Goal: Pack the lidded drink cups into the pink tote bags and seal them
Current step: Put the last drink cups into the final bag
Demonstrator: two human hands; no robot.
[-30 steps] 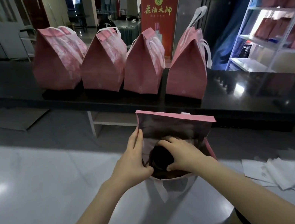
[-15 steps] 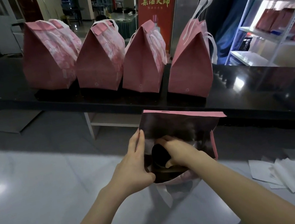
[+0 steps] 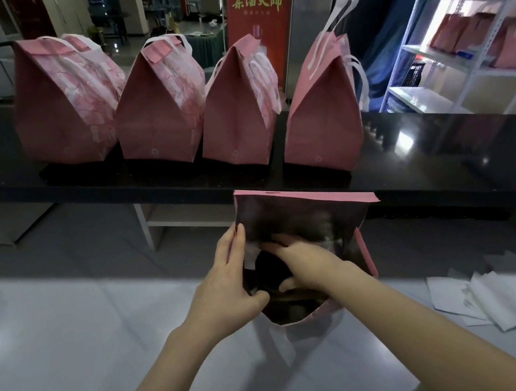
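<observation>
An open pink tote bag (image 3: 302, 218) stands upright between the hands, its far flap raised. A dark-lidded cup (image 3: 271, 267) sits inside it, under the right hand (image 3: 306, 264).

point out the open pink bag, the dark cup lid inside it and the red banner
open pink tote bag (image 3: 305, 199): head view, on the far flap's pink top edge
dark cup lid (image 3: 271, 267): head view, on the lid's top
red banner (image 3: 261, 5): head view, on its yellow lettering

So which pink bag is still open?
The pink bag nearest the person, with both hands at its mouth. The four bags on the black counter behind are folded shut.
</observation>
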